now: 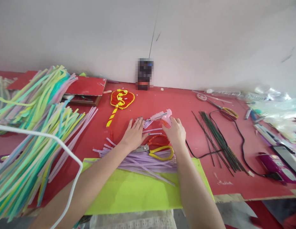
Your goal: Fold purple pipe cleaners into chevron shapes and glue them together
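Note:
In the head view my right hand (177, 133) is closed round the handle of a pink hot glue gun (159, 115), whose nozzle points left. My left hand (133, 135) lies with its fingers stretched out, the fingertips by a small lilac piece of bent pipe cleaner (148, 123) under the nozzle. Whether they press on it I cannot tell. Below the hands, scissors (159, 147) with red and yellow handles rest on a bundle of lilac pipe cleaners (143, 163). That bundle lies partly on a lime-green sheet (133, 194).
A red and yellow fan-shaped craft piece (122, 99) lies ahead. Piles of coloured pipe cleaners (47, 133) fill the left, crossed by a white cable (74, 156). Dark green stems (217, 140), a black cord (242, 143) and a purple device (279, 167) lie right.

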The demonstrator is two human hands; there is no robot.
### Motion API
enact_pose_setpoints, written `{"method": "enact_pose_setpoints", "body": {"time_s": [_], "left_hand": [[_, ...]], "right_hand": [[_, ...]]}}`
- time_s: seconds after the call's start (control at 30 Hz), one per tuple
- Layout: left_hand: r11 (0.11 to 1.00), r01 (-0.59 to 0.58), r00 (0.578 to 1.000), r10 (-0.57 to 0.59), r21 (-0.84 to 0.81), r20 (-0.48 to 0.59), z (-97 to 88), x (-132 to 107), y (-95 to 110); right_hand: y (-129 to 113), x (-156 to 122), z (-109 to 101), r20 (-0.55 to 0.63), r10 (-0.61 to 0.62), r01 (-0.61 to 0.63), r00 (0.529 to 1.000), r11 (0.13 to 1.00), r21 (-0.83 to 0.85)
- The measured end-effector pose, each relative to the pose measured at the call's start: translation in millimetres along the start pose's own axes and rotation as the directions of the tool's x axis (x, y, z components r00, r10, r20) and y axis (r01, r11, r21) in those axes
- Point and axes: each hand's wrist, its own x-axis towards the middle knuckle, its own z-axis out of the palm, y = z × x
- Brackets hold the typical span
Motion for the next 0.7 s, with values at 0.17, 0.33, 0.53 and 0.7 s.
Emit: {"method": "enact_pose_setpoints", "body": {"time_s": [0.17, 0.33, 0.53, 0.7], "left_hand": [[1.000, 0.011, 0.999, -0.011, 0.000, -0.051, 3.9, 1.3, -2.6], [1.000, 0.010, 0.997, -0.010, 0.001, -0.083, 4.2, 2.7, -2.2], [0.998, 0.038, 0.973, -0.049, -0.055, -0.225, -0.1, 5.6, -5.3], [0.990, 0.066, 0.940, -0.103, -0.122, -0.324, -4.0, 2.7, -7.6]], "right_hand": [[-0.3, -0.1, -0.2, 0.004, 0.004, -0.004, 1.000, 1.000, -0.003], [-0.4, -0.5, 0.1, -0.005, -0.003, 0.003, 1.000, 1.000, -0.017], [1.1, 0.2, 1.3, -0.014, -0.018, 0.017, 1.000, 1.000, -0.016], [0.8, -0.3, -0.1, -0.012, -0.020, 0.020, 1.000, 1.000, 0.003]]}}
